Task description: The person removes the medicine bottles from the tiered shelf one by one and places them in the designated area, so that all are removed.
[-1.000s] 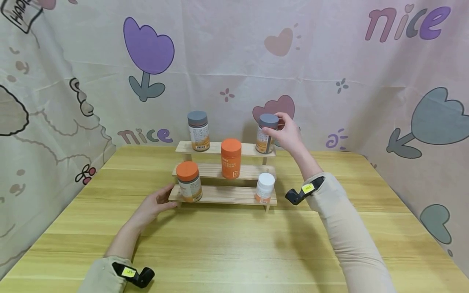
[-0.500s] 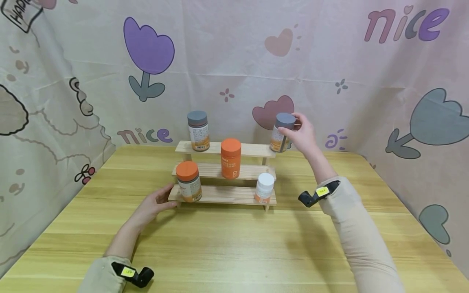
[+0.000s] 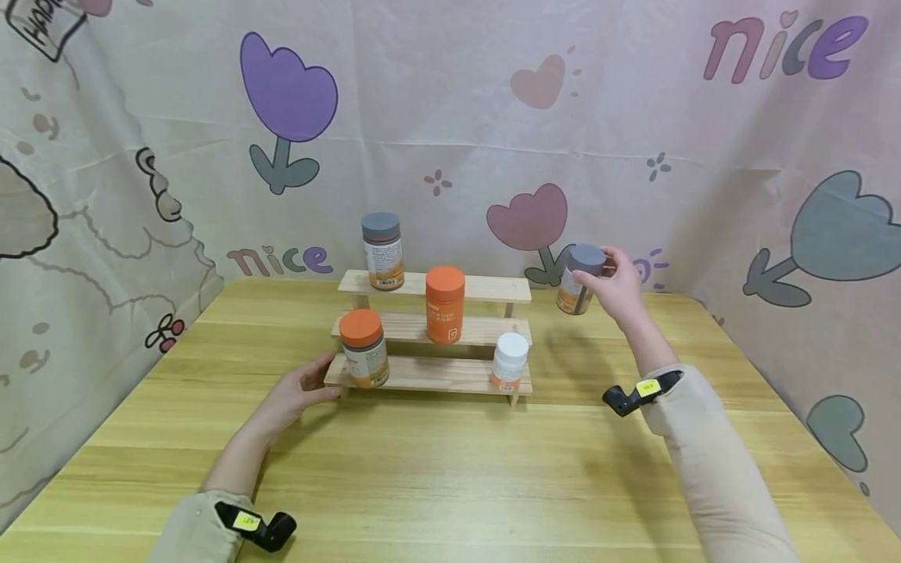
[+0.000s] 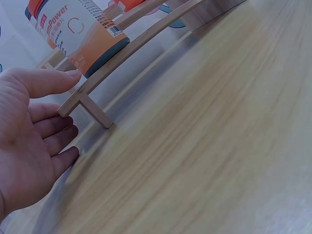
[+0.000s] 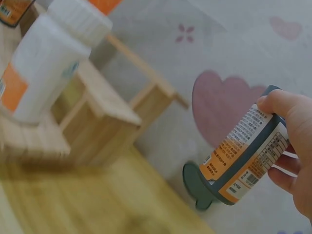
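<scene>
On the left wrist view I am reading "mPower" on the orange-capped jar [image 3: 367,363]; the beginning of this word is turning out of sight, and a barcode is sitting near its base. The tall orange bottle [image 3: 444,309] is carrying pale characters and a square white mark, but they are staying too small for me. The wall cloth [image 3: 450,78] is showing "nice" two times, and at the upper left corner a slanted "HAPP" is being cut off.

The right hand [image 3: 619,289] is pinching the grey-capped jar [image 3: 575,291], slightly tilted, in the air beyond the right end of the wooden rack [image 3: 436,374]. Its label is presenting a barcode and a small ruled box; the fine print I am not managing to read. The left hand [image 3: 296,399] is holding the left end of the lowest step, the thumb on one side and bent fingers on the other.

The second grey-capped jar [image 3: 384,254] is standing upright on the top step, and the white bottle [image 3: 510,361] on the lowest, where it is hiding part of the rack from the right wrist camera [image 3: 629,399]. All this wood is resting on the desk [image 3: 436,477]. Yellow stickers are marking both wrist cameras, their writing being hardly legible.
</scene>
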